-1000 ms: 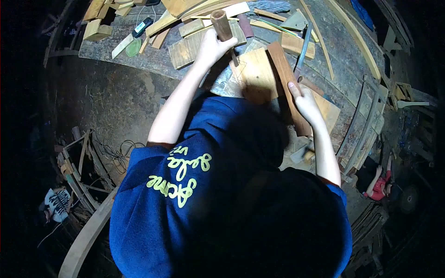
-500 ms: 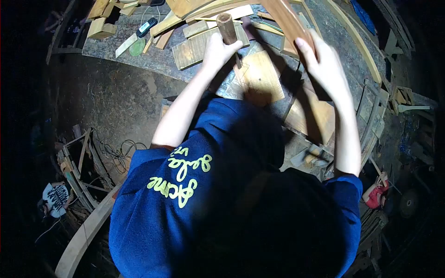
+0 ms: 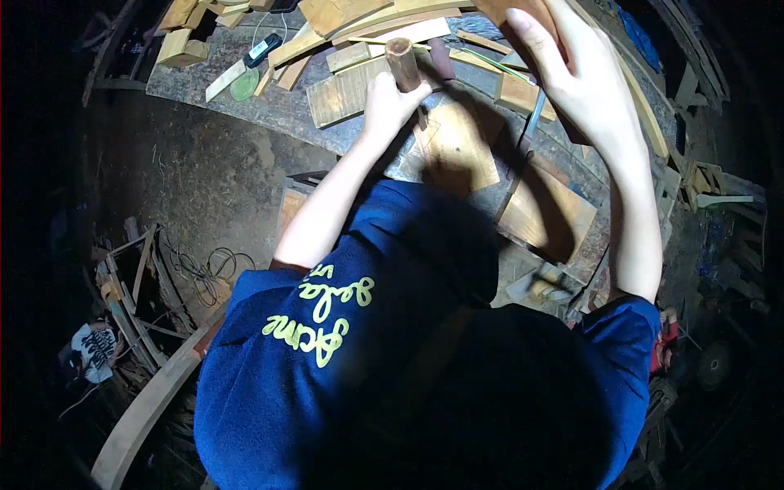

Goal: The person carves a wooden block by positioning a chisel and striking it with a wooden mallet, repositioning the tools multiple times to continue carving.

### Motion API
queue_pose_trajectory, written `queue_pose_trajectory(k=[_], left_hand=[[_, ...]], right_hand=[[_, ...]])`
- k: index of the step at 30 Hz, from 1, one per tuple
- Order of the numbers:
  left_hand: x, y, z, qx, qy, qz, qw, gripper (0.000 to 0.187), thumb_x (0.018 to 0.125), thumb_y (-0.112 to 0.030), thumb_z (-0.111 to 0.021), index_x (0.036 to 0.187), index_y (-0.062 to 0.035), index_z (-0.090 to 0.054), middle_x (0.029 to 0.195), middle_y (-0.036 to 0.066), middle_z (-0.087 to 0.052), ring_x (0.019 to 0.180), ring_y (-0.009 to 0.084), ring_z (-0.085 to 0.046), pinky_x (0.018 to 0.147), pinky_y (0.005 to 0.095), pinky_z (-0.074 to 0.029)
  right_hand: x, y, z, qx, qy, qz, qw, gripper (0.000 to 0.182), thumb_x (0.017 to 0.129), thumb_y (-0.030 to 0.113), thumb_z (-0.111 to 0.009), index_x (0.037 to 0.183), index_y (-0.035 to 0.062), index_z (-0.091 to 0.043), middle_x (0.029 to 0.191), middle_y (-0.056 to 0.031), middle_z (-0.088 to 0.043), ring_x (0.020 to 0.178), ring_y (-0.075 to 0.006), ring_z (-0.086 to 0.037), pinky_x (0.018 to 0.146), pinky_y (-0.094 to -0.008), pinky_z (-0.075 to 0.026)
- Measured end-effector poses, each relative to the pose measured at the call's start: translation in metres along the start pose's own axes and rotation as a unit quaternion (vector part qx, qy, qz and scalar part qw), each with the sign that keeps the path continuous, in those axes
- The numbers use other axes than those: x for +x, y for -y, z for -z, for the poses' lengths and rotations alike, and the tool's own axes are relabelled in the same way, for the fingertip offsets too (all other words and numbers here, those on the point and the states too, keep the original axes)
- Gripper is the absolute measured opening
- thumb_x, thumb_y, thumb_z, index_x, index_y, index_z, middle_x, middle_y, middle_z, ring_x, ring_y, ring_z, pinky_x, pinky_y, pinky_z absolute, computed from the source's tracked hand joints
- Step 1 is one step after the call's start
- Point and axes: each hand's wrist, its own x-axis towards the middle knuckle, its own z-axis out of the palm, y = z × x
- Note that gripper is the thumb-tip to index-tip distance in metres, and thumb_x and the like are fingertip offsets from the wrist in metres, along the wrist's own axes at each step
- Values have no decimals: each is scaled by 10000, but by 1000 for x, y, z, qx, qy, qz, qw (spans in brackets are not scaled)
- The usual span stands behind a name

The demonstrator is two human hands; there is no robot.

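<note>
My left hand (image 3: 387, 108) is closed around the round wooden handle of a chisel (image 3: 401, 64). The chisel stands nearly upright, its narrow blade running down to a light wooden board (image 3: 459, 149) with pencil-like lines on it. Whether the tip is sunk into the wood cannot be made out. Raised close to the camera on the right, my right hand (image 3: 594, 77) grips a thick brown wooden bar (image 3: 532, 10), partly cut off by the top edge. A second board (image 3: 545, 214) lies in shadow to the right of the first.
Wood offcuts (image 3: 347, 96), a green pencil (image 3: 494, 65) and a dark device (image 3: 263, 51) lie on the workbench (image 3: 204, 82). A long curved timber (image 3: 151, 408) is at lower left. Two other people appear at the far sides, one in a white shirt (image 3: 94, 351).
My right hand has risen closer to the camera with the wooden bar, moving up and right. My left hand and the chisel stay almost in place.
</note>
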Motion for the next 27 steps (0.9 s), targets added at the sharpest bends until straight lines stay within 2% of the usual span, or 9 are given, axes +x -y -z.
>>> queue_pose_trajectory(k=[10, 14, 16, 20, 21, 24, 25, 26, 27], left_hand=[[-1, 11, -8, -3, -26, 1, 1000, 390, 671, -293, -756, 697, 79, -639, 641, 216, -640, 647, 291, -680, 602, 399, -519], [2, 13, -9, -8, -16, 7, 1000, 413, 664, -304, -758, 700, 87, -630, 667, 227, -644, 668, 312, -677, 614, 405, -520], [5, 15, -11, -5, -31, 2, 1000, 409, 665, -307, -759, 703, 82, -636, 652, 222, -640, 645, 299, -671, 606, 405, -517], [11, 15, -6, -43, -35, -29, 998, 402, 663, -309, -755, 696, 75, -638, 638, 218, -635, 622, 287, -664, 595, 408, -513], [11, 15, -4, -36, -17, -9, 999, 396, 662, -306, -751, 690, 72, -638, 630, 215, -632, 610, 282, -662, 587, 406, -511], [13, 19, -3, -14, -9, 3, 1000, 385, 662, -302, -741, 671, 67, -633, 612, 207, -626, 587, 272, -657, 568, 403, -508], [13, 17, -1, -5, 6, 13, 1000, 336, 690, -277, -729, 712, 46, -642, 636, 159, -639, 604, 219, -644, 568, 376, -497], [13, 15, 0, 3, 21, 23, 1000, 287, 718, -252, -716, 753, 25, -650, 661, 112, -651, 620, 166, -630, 568, 348, -486], [13, 12, 1, -37, 20, 35, 998, 376, 654, -303, -736, 675, 58, -635, 611, 200, -626, 596, 276, -660, 574, 399, -509]], right_hand=[[7, 31, 12, -30, 26, -92, 995, 298, 928, 220, -537, 1133, 5, -545, 800, -264, -616, 759, -420, -625, 681, -445, -468], [5, -21, -21, -38, -45, 123, 991, 364, 957, 349, -486, 1154, 50, -552, 792, -223, -651, 749, -371, -656, 685, -426, -511], [1, -30, -32, -138, 159, 33, 977, 361, 961, 336, -473, 1124, 26, -558, 733, -176, -660, 650, -353, -654, 628, -425, -525], [15, -35, -37, -229, 172, 85, 954, 374, 948, 377, -488, 1039, 29, -594, 720, -185, -655, 689, -350, -661, 678, -436, -527], [28, -22, -26, -184, 231, -12, 955, 391, 945, 381, -486, 1051, 27, -615, 791, -208, -661, 763, -358, -665, 717, -440, -524], [56, -29, -24, -145, 21, 151, 978, 481, 957, 436, -477, 1080, -9, -613, 814, -253, -641, 811, -365, -658, 741, -451, -497], [65, 9, -3, -130, 100, -16, 986, 331, 945, 273, -517, 1132, 2, -550, 812, -258, -630, 773, -408, -637, 702, -454, -484], [70, 5, -8, -114, 64, -3, 991, 377, 938, 314, -529, 1165, 12, -543, 860, -262, -642, 822, -403, -642, 725, -451, -488], [71, -16, -24, -89, 53, 49, 993, 431, 945, 380, -504, 1112, -11, -578, 870, -263, -643, 846, -385, -648, 746, -447, -495]])
